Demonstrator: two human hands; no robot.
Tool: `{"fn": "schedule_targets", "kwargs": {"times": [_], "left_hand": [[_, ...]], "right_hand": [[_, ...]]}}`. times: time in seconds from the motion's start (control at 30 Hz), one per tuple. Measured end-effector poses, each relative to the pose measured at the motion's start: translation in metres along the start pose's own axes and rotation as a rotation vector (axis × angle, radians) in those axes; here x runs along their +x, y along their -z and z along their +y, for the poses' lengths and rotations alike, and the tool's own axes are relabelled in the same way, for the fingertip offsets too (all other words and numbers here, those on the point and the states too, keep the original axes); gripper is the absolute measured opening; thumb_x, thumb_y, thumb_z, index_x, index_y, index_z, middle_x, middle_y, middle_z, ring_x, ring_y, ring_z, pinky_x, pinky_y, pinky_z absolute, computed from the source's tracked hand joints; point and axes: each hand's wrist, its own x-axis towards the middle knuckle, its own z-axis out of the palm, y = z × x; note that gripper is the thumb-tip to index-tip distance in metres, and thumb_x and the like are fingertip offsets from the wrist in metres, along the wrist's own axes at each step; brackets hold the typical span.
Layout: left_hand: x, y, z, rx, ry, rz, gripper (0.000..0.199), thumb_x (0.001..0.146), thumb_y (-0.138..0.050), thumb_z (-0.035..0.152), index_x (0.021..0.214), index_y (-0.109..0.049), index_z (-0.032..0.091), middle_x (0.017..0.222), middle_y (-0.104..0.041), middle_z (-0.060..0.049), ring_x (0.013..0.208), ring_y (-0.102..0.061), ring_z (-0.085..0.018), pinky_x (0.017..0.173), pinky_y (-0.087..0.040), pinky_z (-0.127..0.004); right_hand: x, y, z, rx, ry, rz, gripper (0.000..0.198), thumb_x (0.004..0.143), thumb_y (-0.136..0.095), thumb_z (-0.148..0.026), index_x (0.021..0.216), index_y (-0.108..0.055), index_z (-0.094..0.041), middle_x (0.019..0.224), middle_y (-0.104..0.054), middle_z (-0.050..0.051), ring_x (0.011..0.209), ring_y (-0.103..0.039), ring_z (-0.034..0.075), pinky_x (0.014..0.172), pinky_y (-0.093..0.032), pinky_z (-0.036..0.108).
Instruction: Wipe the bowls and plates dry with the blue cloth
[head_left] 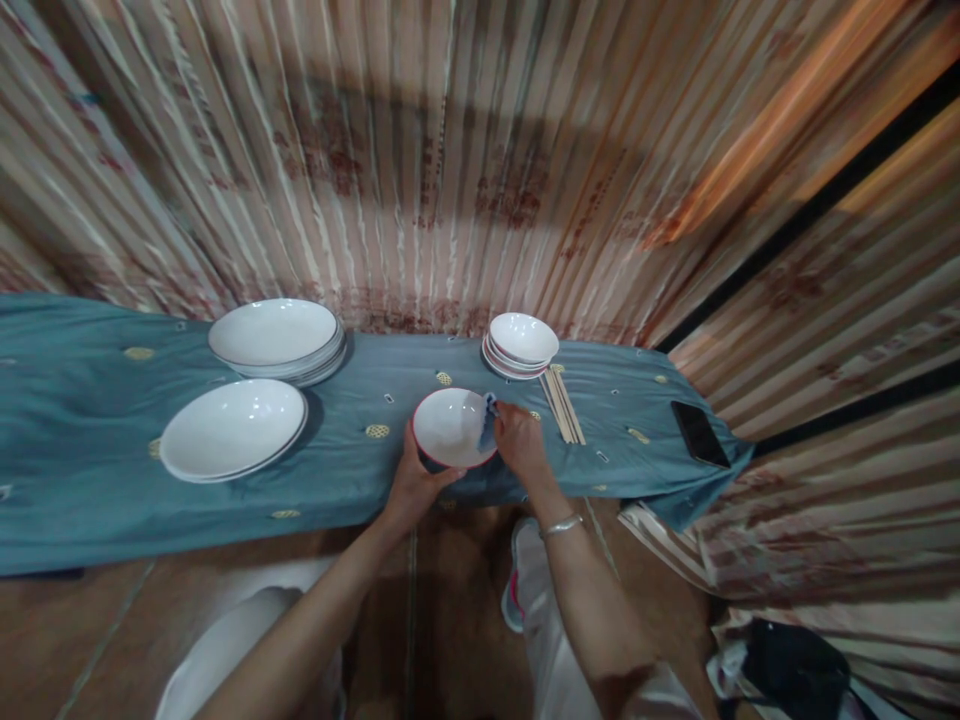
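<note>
A white bowl with a red rim [448,425] is held over the front part of the covered table. My left hand [416,477] grips its left and lower edge, the thumb along the near rim. In my right hand [519,438] is a bluish-grey cloth [487,422], pressed against the inside of the bowl at its right side. The fingers of that hand are closed around the cloth. Beyond the bowl, to the right, stands a stack of small white bowls [523,340]. Several wooden chopsticks [564,405] lie beside that stack.
To the left stand a stack of large white plates [274,335] and a smaller pile of white dishes [234,430]. A black phone [699,434] lies near the right end of the teal tablecloth [360,490]. Patterned curtains [420,170] hang behind. A dark bag [795,665] is on the floor.
</note>
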Motion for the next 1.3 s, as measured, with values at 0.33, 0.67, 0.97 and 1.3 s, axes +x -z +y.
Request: {"fn": "schedule_targets", "kwargs": {"times": [0.33,0.67,0.97,1.3], "left_hand": [[-0.001,0.001,0.010,-0.057,0.008,-0.021,0.104,0.055,-0.086,0.028,0.144,-0.031,0.020,0.142,-0.053,-0.015,0.131,-0.052,-0.030,0.113,-0.037,-0.049],[-0.002,0.002,0.008,-0.034,0.014,-0.056,0.106,0.057,-0.085,0.026,0.146,-0.026,0.019,0.146,-0.049,-0.017,0.134,-0.049,-0.030,0.114,-0.035,-0.047],[-0.001,0.003,0.006,-0.009,-0.043,-0.096,0.108,0.061,-0.085,0.027,0.150,-0.023,0.022,0.149,-0.047,-0.017,0.138,-0.046,-0.031,0.115,-0.035,-0.049],[0.000,0.003,0.004,-0.022,0.001,-0.057,0.108,0.055,-0.083,0.018,0.147,-0.028,0.018,0.145,-0.050,-0.018,0.133,-0.050,-0.035,0.110,-0.041,-0.051]], "right_hand": [[0.030,-0.018,-0.018,-0.021,0.045,0.003,0.031,0.092,-0.039,-0.008,0.095,-0.068,-0.017,0.083,-0.067,0.015,0.086,-0.061,0.027,0.095,-0.043,0.047],[0.041,-0.021,-0.047,-0.115,0.135,-0.090,0.034,0.093,-0.036,-0.004,0.105,-0.067,-0.010,0.100,-0.068,0.022,0.098,-0.060,0.031,0.097,-0.040,0.047],[0.032,-0.035,-0.066,-0.046,0.406,-0.103,0.048,0.092,-0.042,-0.011,0.139,-0.051,-0.008,0.139,-0.058,0.017,0.135,-0.046,0.027,0.118,-0.031,0.046],[0.012,-0.046,-0.072,0.262,0.433,-0.195,0.046,0.096,-0.043,-0.020,0.140,-0.054,-0.012,0.149,-0.050,0.017,0.146,-0.035,0.026,0.122,-0.030,0.051]]}}
